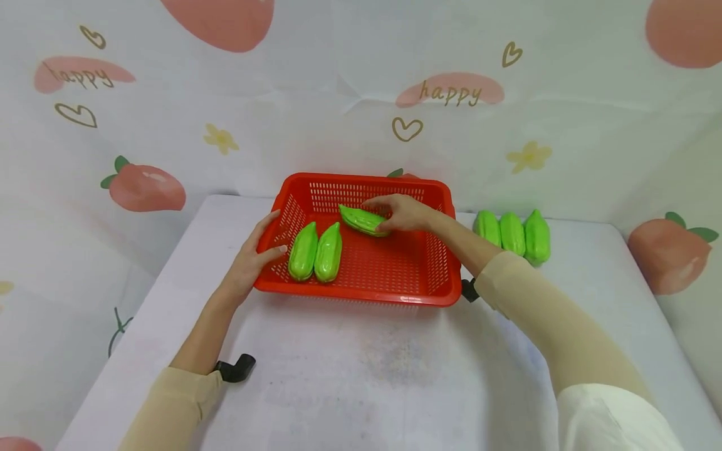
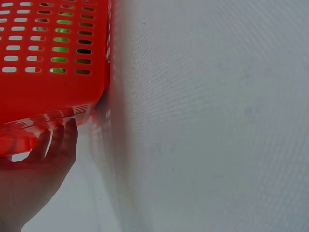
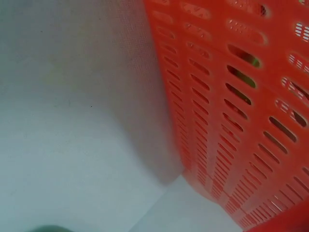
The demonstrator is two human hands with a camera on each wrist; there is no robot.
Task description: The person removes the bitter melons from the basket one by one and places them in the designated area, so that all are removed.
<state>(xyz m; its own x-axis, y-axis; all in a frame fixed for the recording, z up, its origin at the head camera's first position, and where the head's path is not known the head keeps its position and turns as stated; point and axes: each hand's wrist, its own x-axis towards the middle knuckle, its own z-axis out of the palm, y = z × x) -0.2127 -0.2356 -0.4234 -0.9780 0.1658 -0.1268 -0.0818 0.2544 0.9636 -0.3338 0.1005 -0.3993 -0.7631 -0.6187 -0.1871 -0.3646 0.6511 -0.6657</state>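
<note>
A red plastic basket [image 1: 361, 294] with slotted walls sits on the table. My left hand [image 1: 248, 260] grips its left rim, thumb over the inside and fingers along the outer wall; the left wrist view shows the fingers [image 2: 60, 142] against that wall. Inside the basket, my right hand [image 1: 403, 213] holds the right end of a green ridged gourd [image 1: 361, 219], which lies crosswise near the back wall. Two similar gourds, a left one [image 1: 303, 252] and a right one [image 1: 328, 253], lie side by side at the basket's left. The right wrist view shows only the basket's outer wall [image 3: 212, 106], not the hand.
Three more green gourds [image 1: 512, 234] lie in a row on the white table [image 1: 586, 282], right of the basket and beyond my right forearm. A printed cloth [image 1: 316, 88] hangs behind the table. Black wrist-camera parts [image 1: 237, 368] stick out by my left wrist.
</note>
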